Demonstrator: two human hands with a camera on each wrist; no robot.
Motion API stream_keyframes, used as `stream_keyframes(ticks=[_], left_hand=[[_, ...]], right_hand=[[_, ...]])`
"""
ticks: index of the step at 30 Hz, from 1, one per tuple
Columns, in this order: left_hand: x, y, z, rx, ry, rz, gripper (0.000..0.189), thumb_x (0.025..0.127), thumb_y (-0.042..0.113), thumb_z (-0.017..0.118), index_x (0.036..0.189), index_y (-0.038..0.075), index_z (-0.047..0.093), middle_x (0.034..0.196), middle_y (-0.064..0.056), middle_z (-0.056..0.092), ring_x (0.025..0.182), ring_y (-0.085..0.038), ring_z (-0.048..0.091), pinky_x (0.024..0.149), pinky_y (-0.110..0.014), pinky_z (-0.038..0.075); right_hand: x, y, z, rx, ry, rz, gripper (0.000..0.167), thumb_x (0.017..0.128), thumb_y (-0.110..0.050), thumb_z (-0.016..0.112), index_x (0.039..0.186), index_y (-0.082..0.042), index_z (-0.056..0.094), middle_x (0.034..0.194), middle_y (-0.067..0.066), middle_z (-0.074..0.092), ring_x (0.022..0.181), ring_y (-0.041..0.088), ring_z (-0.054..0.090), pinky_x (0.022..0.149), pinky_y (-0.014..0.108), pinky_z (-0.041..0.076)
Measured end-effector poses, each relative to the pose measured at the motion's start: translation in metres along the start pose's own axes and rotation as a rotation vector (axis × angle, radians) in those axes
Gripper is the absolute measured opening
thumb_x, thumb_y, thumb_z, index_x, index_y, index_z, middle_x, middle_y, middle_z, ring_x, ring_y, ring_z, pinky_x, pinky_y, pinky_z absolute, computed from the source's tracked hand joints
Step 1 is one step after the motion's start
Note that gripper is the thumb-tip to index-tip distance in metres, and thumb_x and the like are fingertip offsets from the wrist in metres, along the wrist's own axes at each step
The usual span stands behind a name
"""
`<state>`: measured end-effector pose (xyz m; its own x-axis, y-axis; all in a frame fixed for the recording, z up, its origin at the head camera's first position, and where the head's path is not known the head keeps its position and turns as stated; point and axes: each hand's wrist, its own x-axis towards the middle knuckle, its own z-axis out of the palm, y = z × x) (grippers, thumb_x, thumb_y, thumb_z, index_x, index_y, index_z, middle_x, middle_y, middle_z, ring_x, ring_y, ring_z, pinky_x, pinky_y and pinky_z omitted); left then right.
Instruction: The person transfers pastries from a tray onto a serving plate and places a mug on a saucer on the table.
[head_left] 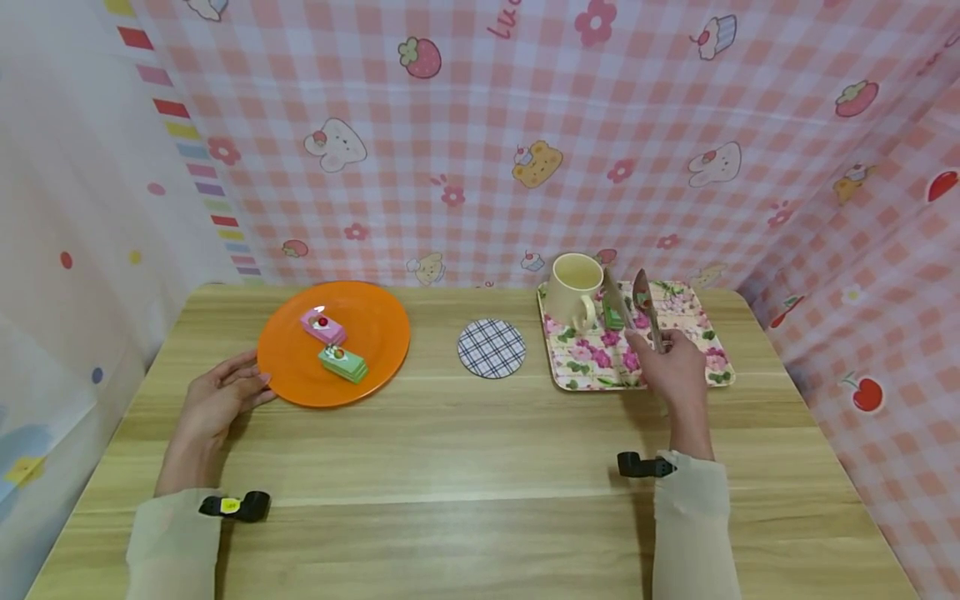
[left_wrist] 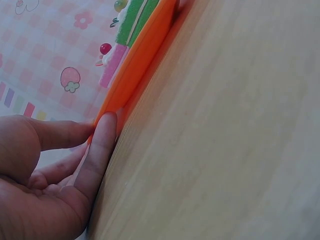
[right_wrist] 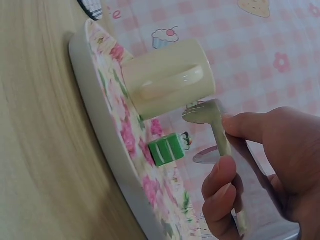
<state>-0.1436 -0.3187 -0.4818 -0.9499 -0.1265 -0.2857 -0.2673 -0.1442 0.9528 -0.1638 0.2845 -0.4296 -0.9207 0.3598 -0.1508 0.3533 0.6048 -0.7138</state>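
My left hand (head_left: 225, 396) pinches the left rim of an orange plate (head_left: 386, 333), thumb and fingers on its edge. On the plate lie a pink toy cake slice (head_left: 322, 326) and a green toy cake slice (head_left: 343, 363). My right hand (head_left: 678, 367) holds metal food tongs (right_wrist: 202, 112), their two ends spread apart above a flowered tray (head_left: 600, 377). Another green cake slice (right_wrist: 166, 149) sits on the tray, near the tong ends but apart from them in the right wrist view. A cream mug (head_left: 568, 292) stands upright beside it.
Between plate and tray lies a round checked coaster (head_left: 492, 348) on the wooden table (head_left: 435, 467). A pink checked curtain (head_left: 450, 125) hangs right behind the table. The mug stands close to the left of the tongs.
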Motion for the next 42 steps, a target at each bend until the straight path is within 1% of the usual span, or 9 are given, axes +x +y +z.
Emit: stream_keyframes(ticks=[4,7,9,19,22,28,33,38,42], left_hand=[[0.000,0.000,0.000,-0.001,-0.001,0.001,0.070,0.097,-0.004,0.064,0.158,-0.005,0.030,0.096,0.006,0.070,0.083,-0.006,0.073,0.077,-0.025,0.066],[0.000,0.001,0.000,0.001,-0.003,0.001,0.070,0.097,-0.004,0.064,0.158,-0.005,0.029,0.096,0.006,0.070,0.083,-0.006,0.073,0.077,-0.025,0.065],[0.000,0.000,0.000,0.004,-0.005,0.001,0.071,0.097,-0.004,0.064,0.158,-0.005,0.029,0.096,0.006,0.069,0.084,-0.006,0.073,0.077,-0.025,0.065],[0.001,-0.001,0.000,0.017,0.003,-0.011,0.071,0.097,-0.002,0.065,0.159,-0.004,0.029,0.097,0.007,0.069,0.084,-0.006,0.072,0.077,-0.024,0.065],[0.001,0.000,0.000,0.018,0.001,-0.009,0.071,0.097,-0.002,0.065,0.158,-0.004,0.029,0.097,0.006,0.069,0.084,-0.006,0.072,0.077,-0.024,0.065],[0.000,0.000,0.000,0.017,0.003,-0.008,0.070,0.097,-0.002,0.066,0.158,-0.004,0.030,0.098,0.006,0.069,0.084,-0.006,0.072,0.077,-0.024,0.065],[0.000,-0.001,-0.001,0.010,0.002,-0.008,0.071,0.097,-0.002,0.066,0.158,-0.004,0.031,0.098,0.006,0.069,0.084,-0.006,0.073,0.077,-0.024,0.065],[0.001,-0.002,-0.002,0.016,0.002,-0.012,0.070,0.097,-0.001,0.066,0.158,-0.003,0.031,0.099,0.007,0.069,0.084,-0.006,0.073,0.079,-0.025,0.065],[0.002,-0.002,-0.002,0.024,0.002,-0.012,0.069,0.098,0.000,0.066,0.158,-0.003,0.031,0.098,0.006,0.069,0.084,-0.006,0.073,0.079,-0.025,0.065]], right_hand=[[0.002,0.003,0.003,-0.037,-0.029,-0.002,0.088,0.094,-0.067,0.058,0.147,0.003,0.046,0.084,0.012,0.071,0.063,0.023,0.070,0.057,0.029,0.053],[0.004,0.006,0.005,-0.046,-0.057,0.009,0.086,0.095,-0.066,0.057,0.144,0.004,0.047,0.092,0.016,0.069,0.064,0.021,0.068,0.056,0.029,0.054],[0.004,0.007,0.007,-0.051,-0.070,0.016,0.085,0.096,-0.065,0.057,0.144,0.004,0.047,0.093,0.017,0.068,0.064,0.019,0.067,0.056,0.029,0.055],[0.006,0.011,0.011,-0.100,-0.066,0.017,0.077,0.097,-0.063,0.056,0.138,0.002,0.053,0.076,0.008,0.071,0.065,0.020,0.066,0.057,0.028,0.051],[0.006,0.011,0.011,-0.101,-0.054,0.010,0.070,0.099,-0.059,0.057,0.135,0.002,0.055,0.073,0.007,0.070,0.062,0.020,0.065,0.055,0.029,0.051],[0.008,0.012,0.013,-0.116,-0.005,-0.044,0.056,0.102,-0.048,0.058,0.125,0.003,0.062,0.064,0.005,0.068,0.053,0.017,0.063,0.050,0.029,0.049],[0.008,0.013,0.013,-0.121,0.009,-0.059,0.054,0.103,-0.046,0.057,0.122,0.004,0.064,0.063,0.005,0.068,0.051,0.015,0.062,0.046,0.029,0.048],[0.007,0.013,0.012,-0.132,0.019,-0.072,0.056,0.103,-0.049,0.057,0.120,0.004,0.067,0.062,0.003,0.068,0.051,0.014,0.061,0.047,0.028,0.047],[0.008,0.014,0.013,-0.124,0.018,-0.072,0.057,0.102,-0.050,0.057,0.121,0.003,0.067,0.065,0.005,0.068,0.051,0.014,0.062,0.048,0.028,0.048]])
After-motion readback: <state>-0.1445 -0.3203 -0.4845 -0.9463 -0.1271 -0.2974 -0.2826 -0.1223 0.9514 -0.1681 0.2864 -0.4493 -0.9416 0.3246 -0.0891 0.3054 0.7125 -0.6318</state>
